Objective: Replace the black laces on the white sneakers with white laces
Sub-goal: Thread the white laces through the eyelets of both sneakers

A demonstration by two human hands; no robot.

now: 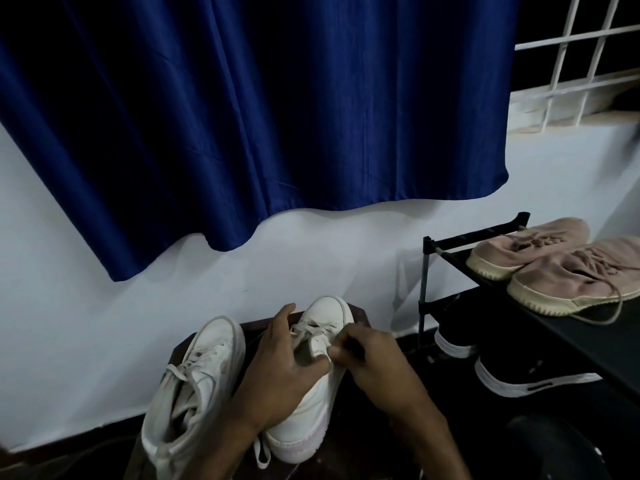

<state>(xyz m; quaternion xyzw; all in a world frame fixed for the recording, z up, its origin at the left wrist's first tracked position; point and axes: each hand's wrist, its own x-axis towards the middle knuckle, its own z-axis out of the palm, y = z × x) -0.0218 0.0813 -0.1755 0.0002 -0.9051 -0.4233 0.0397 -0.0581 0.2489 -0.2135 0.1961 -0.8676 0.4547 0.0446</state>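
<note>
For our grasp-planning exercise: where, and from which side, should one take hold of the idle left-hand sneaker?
Probably the heel collar of the left sneaker, from the near side: its heel points toward the camera, the mouth gapes open, and the toe faces the wall.

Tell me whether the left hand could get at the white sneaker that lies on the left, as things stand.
Probably yes. The left hand grips the right white sneaker, and the left white sneaker lies just beside it, with nothing between them.

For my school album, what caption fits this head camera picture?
The left hand holds a white sneaker while the right hand pinches its white lace; the other sneaker sits beside it.
</note>
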